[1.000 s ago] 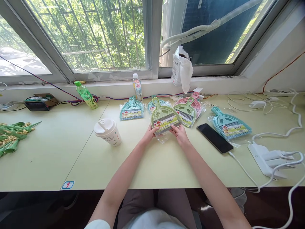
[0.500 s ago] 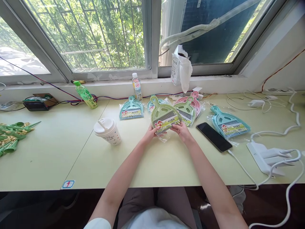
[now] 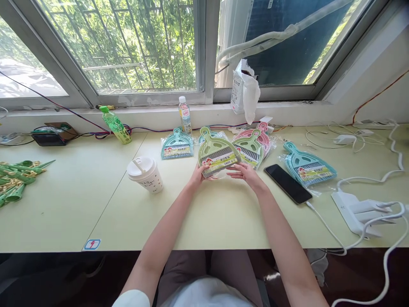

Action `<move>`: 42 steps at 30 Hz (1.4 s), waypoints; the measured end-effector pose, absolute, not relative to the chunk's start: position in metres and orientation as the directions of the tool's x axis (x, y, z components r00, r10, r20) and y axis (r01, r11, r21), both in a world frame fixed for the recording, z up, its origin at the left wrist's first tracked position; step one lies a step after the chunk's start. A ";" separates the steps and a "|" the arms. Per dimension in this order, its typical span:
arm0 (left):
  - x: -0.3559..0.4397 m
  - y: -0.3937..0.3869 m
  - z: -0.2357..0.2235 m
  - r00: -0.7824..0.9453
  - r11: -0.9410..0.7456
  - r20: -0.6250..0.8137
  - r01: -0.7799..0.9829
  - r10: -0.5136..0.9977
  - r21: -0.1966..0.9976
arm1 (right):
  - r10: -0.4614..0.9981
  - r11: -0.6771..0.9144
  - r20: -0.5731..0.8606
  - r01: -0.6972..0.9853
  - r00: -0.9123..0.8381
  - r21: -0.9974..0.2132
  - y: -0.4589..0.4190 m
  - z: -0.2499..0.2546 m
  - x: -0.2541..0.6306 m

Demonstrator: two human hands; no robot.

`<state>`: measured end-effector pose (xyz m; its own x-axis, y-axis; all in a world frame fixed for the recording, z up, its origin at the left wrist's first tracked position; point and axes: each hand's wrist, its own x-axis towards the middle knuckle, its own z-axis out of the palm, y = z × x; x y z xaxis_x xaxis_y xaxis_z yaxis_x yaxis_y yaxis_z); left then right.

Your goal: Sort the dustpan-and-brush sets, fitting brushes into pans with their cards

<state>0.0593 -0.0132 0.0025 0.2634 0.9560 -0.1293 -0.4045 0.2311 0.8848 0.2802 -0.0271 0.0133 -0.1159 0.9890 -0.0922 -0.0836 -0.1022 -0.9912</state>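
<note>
In front of me a green dustpan-and-brush set (image 3: 218, 154) with a printed label is held up, its ring handle pointing away. My left hand (image 3: 198, 174) is closed on its lower left corner, thumb on the front. My right hand (image 3: 245, 173) lies at the lower right corner, fingers stretched out and apart; whether a fingertip touches the set I cannot tell. Just behind are a second green set (image 3: 254, 149), a pink set (image 3: 262, 135) and a partly hidden blue set (image 3: 203, 138). Another blue set (image 3: 177, 144) in clear wrap lies to the left.
Right of my hands lie a phone (image 3: 287, 183) on a cable, a blue set (image 3: 308, 166) and a white power strip (image 3: 348, 213). On the left stand a lidded paper cup (image 3: 147, 175) and a green bottle (image 3: 115, 124). A clear bottle (image 3: 185, 116) is by the sill.
The green set has moved slightly left with my left hand. My right hand has let go of its right corner, and its fingers have straightened.
</note>
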 end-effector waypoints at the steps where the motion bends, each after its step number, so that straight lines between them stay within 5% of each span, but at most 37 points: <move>1: 0.057 -0.011 0.003 0.234 0.232 -0.143 -0.418 0.962 0.878 | 0.996 -0.077 -0.077 0.006 -0.054 -0.997 -0.027 0.014 0.284; 5: 0.045 -0.003 0.004 0.199 0.272 -0.200 -0.460 0.959 0.845 | 0.917 0.224 0.330 0.393 0.226 -0.892 -0.025 0.012 0.293; 9: 0.038 0.000 0.004 0.248 0.383 -0.293 -0.533 0.923 0.755 | 0.779 0.483 0.626 0.605 0.033 -0.633 -0.022 0.010 0.293; 20: 0.040 -0.004 0.002 0.379 0.515 -0.367 -0.440 0.849 0.735 | 0.772 0.533 0.635 0.517 0.027 -0.670 -0.023 0.014 0.296; 29: 0.036 -0.004 0.000 0.517 0.497 -0.266 -0.382 0.814 0.779 | 0.744 0.590 0.668 0.474 -0.005 -0.654 -0.027 0.018 0.293; 42: 0.034 -0.009 0.002 0.653 0.338 -0.171 -0.138 0.738 0.931 | 0.720 0.420 0.687 0.725 0.100 -0.545 -0.021 -0.001 0.287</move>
